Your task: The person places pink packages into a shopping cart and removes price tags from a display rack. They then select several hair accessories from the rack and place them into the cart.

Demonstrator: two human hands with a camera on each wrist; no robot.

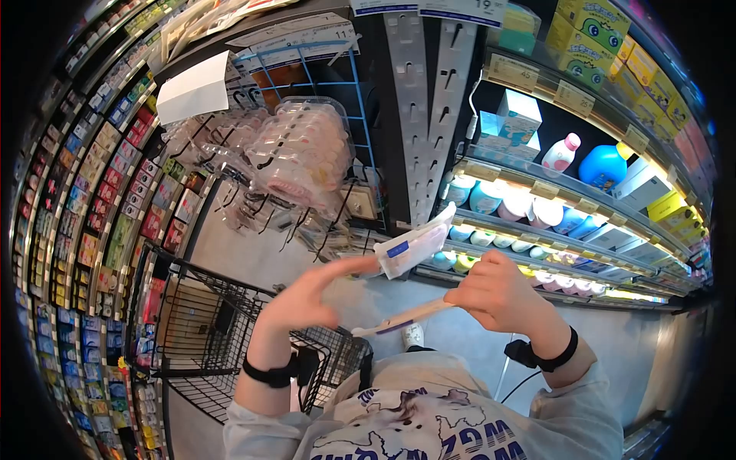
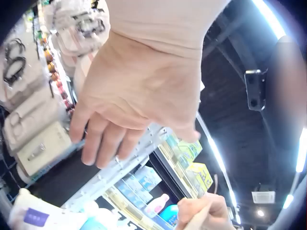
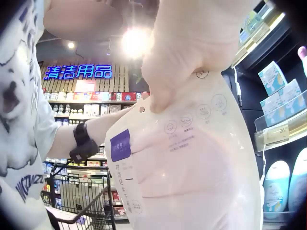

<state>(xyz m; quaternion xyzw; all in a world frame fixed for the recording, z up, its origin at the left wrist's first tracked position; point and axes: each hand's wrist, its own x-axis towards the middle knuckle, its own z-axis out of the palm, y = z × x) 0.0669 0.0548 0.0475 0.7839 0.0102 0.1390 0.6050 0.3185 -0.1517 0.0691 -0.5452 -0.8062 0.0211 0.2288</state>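
Observation:
My right hand [image 1: 494, 295] pinches the top edge of a flat, translucent plastic pouch [image 3: 187, 163], seen nearly edge-on in the head view. It has a purple label, small printed icons and something pale pink inside. The left hand [image 1: 307, 299] has its index finger stretched toward a second white pouch [image 1: 414, 241] with a blue-purple label. In the head view that fingertip overlaps the pouch's left edge. From the left wrist, the palm and loosely extended fingers [image 2: 108, 139] hold nothing, and the labelled white pouch [image 2: 36, 215] appears below them.
Packaged goods [image 1: 303, 146] hang on hooks beside a blue wire grid [image 1: 356, 100]. At right, lit shelves [image 1: 552, 184] carry bottles and boxes. A black wire shopping cart [image 1: 211, 337] stands at lower left, near tall stocked shelves [image 1: 100, 222].

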